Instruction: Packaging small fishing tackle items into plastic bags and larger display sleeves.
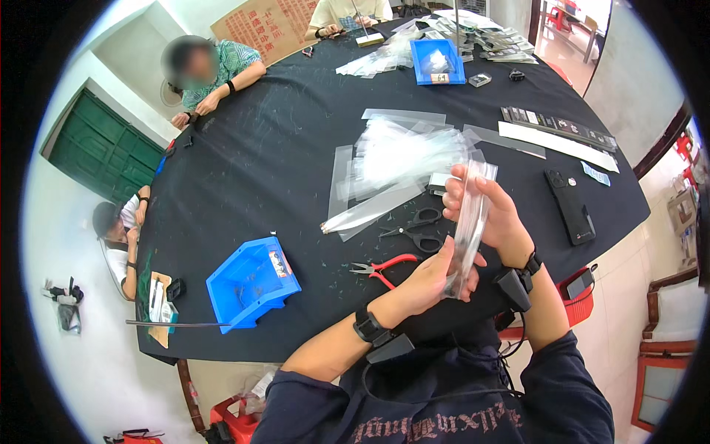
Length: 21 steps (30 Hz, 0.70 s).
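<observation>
A bundle of long clear plastic sleeves (470, 222) is held upright between my two hands. My left hand (430, 277) grips its lower end, thumb pointing up along it. Around the upper part curl the fingers of my right hand (488, 208), the thumb lying across the front. Just beyond my hands a loose pile of clear plastic sleeves (407, 158) lies spread on the black cloth. Scissors with black handles (416, 230) rest to the left of the bundle. Nearer me are red-handled pliers (385, 270) with their jaws pointing left.
A blue plastic bin (249, 283) sits at the left, with a thin dark rod (177, 323) by it. Another blue bin (438, 64) stands at the far side. A black phone (569, 208) and printed strips (557, 127) lie right. Several people (236, 66) sit around the table.
</observation>
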### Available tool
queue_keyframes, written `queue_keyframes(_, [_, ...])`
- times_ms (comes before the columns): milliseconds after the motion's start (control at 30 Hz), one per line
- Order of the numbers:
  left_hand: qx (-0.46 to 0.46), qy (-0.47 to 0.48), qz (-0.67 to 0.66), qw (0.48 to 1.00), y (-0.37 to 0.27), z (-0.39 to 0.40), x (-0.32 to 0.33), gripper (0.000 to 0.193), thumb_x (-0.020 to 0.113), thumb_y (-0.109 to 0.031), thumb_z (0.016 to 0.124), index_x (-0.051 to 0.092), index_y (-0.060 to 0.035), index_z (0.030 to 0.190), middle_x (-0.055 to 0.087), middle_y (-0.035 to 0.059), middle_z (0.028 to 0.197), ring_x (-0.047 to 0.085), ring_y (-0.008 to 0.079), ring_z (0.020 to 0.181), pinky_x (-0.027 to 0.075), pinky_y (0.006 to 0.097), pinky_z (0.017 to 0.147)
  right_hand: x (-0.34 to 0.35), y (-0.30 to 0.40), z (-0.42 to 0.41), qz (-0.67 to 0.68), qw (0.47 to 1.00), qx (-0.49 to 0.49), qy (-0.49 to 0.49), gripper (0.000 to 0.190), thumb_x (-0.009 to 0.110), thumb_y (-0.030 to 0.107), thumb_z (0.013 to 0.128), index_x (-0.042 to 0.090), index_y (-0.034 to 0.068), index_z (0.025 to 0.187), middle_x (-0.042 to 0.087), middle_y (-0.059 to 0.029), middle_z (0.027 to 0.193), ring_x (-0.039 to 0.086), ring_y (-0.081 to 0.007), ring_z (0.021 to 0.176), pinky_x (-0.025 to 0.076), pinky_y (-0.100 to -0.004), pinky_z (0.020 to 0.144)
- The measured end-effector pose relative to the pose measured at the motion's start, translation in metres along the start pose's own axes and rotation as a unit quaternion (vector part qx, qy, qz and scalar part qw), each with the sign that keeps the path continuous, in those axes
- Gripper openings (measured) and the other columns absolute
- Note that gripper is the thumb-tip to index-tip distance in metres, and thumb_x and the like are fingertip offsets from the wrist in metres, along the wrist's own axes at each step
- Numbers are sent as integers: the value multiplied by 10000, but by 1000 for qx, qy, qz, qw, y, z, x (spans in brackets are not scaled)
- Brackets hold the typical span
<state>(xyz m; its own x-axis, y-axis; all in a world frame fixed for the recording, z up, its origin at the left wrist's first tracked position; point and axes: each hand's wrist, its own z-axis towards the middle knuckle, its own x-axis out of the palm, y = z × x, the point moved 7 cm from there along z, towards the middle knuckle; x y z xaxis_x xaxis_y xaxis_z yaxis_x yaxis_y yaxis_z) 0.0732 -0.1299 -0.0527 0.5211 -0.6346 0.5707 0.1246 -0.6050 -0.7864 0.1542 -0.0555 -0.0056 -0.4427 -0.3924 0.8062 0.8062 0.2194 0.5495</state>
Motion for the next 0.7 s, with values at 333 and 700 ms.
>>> queue_keyframes(333, [60,78,85,991,-11,-1,14,829,161,-676,903,388,-11,1344,604,90,910,579,165,872,430,285,791,31,11,-3,30,997,1,68,137,574,185,872,461,120,914,357,45,680,346,-64,620,343,-215,560])
queue_keyframes(700, [176,125,206,955,-25,-9,22,398,543,-153,888,486,9,1247,586,115,1140,534,197,1119,377,350,999,85,17,-28,-235,964,-30,116,135,657,109,788,537,54,819,506,-3,701,461,-78,623,362,-216,542])
